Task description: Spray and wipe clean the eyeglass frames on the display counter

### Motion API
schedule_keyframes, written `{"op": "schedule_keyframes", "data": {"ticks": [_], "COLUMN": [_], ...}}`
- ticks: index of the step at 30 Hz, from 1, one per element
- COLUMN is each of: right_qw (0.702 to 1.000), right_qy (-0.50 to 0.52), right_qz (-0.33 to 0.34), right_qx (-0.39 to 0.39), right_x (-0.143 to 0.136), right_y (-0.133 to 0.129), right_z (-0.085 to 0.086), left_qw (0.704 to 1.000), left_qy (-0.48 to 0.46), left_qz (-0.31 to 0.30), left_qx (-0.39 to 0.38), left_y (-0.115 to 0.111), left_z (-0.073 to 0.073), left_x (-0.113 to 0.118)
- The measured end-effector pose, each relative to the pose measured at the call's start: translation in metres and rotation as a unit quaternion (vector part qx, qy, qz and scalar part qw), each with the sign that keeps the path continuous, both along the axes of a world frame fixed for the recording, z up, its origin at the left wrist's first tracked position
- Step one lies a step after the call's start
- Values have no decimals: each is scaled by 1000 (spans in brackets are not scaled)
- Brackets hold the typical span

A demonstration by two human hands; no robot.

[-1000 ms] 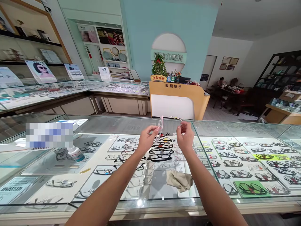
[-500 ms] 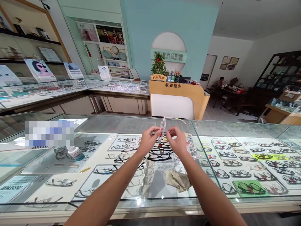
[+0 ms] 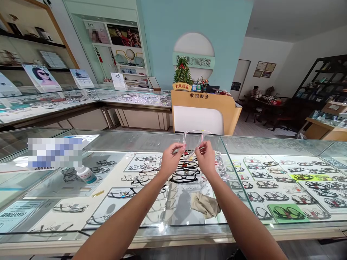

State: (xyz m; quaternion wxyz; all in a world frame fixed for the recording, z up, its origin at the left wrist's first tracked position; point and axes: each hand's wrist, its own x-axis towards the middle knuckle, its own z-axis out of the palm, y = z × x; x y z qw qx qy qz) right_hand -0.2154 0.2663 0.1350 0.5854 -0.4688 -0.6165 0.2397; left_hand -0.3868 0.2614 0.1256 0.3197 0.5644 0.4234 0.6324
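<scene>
Above the glass display counter, a pair of clear, pinkish eyeglasses (image 3: pixel 184 139) is held up between both hands. My left hand (image 3: pixel 172 158) pinches one side of the frame. The fingers of my right hand (image 3: pixel 205 155) are closed on the other side. Beneath them, several black-framed glasses (image 3: pixel 184 178) lie in a column. A crumpled beige cloth (image 3: pixel 205 205) rests on the glass beside my right forearm.
A small white bottle with a teal label (image 3: pixel 86 174) stands on the counter at the left, near a pixelated box (image 3: pixel 55 153). More glasses (image 3: pixel 288 212) fill the case at the right. A wooden cash desk (image 3: pixel 199 115) stands beyond. People sit at a far table.
The clear glasses have turned, so their two sides now appear farther apart. My right hand has shifted slightly right and up. The view has moved slightly.
</scene>
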Motion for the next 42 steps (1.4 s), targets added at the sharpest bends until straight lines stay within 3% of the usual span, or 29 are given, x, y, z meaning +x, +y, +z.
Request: {"op": "schedule_keyframes", "data": {"ticks": [11, 18, 22, 25, 31, 36, 39, 42], "right_qw": [999, 996, 975, 964, 968, 973, 973, 969], "right_qy": [-2, -82, -197, -217, -169, -130, -139, -144], "right_qz": [2, 7, -44, -6, 72, 45, 20, -6], "right_qx": [-47, -25, 90, 152, 171, 183, 186, 199], "right_x": [-1, -3, -5, -7, -12, -14, -9, -4], "right_y": [6, -2, -11, -13, -8, -5, -2, 1], "right_z": [-8, -3, 3, 4, -6, -18, -21, -21], "left_qw": [987, 982, 994, 998, 993, 990, 993, 975], "left_qy": [-150, -178, -107, -55, -57, -34, 70, 175], "left_qz": [59, 56, 21, -17, -101, -138, -89, 77], "left_qx": [2, 0, 5, 25, 3, 15, 32, 109], "left_y": [10, 11, 7, 2, -3, -5, -15, -31], "left_z": [8, 8, 8, 10, 13, 14, 24, 36], "left_x": [-13, -15, -11, -7, -3, -4, -9, -30]}}
